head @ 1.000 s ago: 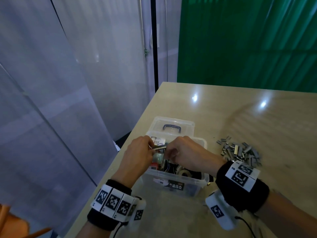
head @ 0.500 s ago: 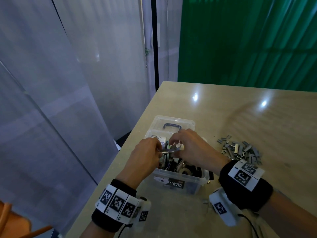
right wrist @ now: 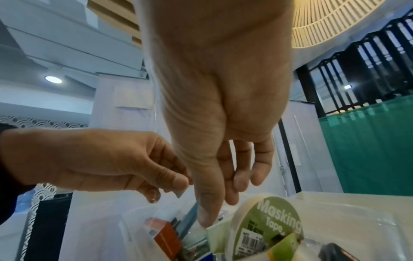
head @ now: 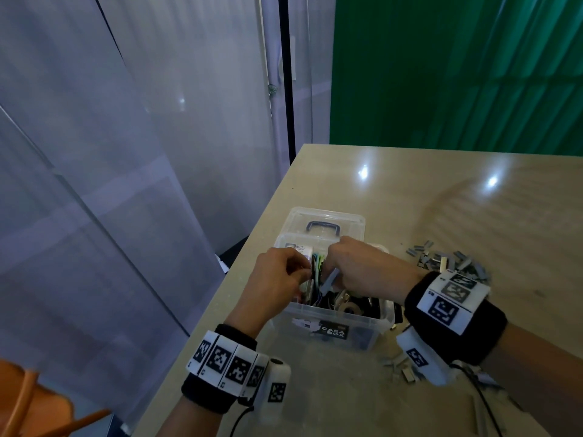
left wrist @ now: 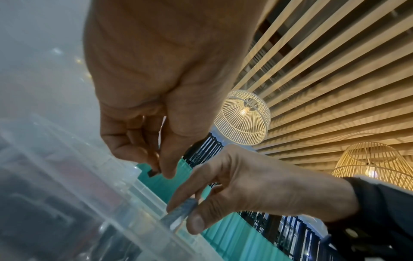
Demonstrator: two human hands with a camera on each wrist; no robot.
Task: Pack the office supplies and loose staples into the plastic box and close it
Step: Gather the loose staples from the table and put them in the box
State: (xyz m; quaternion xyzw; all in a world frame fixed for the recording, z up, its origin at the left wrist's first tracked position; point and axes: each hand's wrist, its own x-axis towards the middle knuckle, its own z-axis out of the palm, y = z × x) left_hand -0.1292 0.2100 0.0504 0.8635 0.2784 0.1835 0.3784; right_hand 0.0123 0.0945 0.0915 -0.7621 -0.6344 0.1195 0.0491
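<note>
The clear plastic box (head: 383,316) stands open near the table's left edge, its lid (head: 325,220) with a blue handle lying back behind it. Inside it are a masking tape roll (right wrist: 268,220), a small orange carton (right wrist: 166,237) and other supplies. My right hand (head: 331,274) pinches a grey staple strip (head: 329,280) (left wrist: 181,211), tilted down into the box. My left hand (head: 304,272) hovers over the box's left side and pinches a small grey piece (right wrist: 180,193) between thumb and fingers. A heap of loose staples (head: 451,263) lies on the table to the right of the box.
More loose staples (head: 402,370) are scattered on the table (head: 410,190) by my right wrist. The table's left edge runs close beside the box, with frosted panels beyond it. An orange chair (head: 28,405) shows at the bottom left.
The staple strip that both hands held level over the box is now tilted downward in my right hand alone. My left hand has drawn slightly away with a small piece.
</note>
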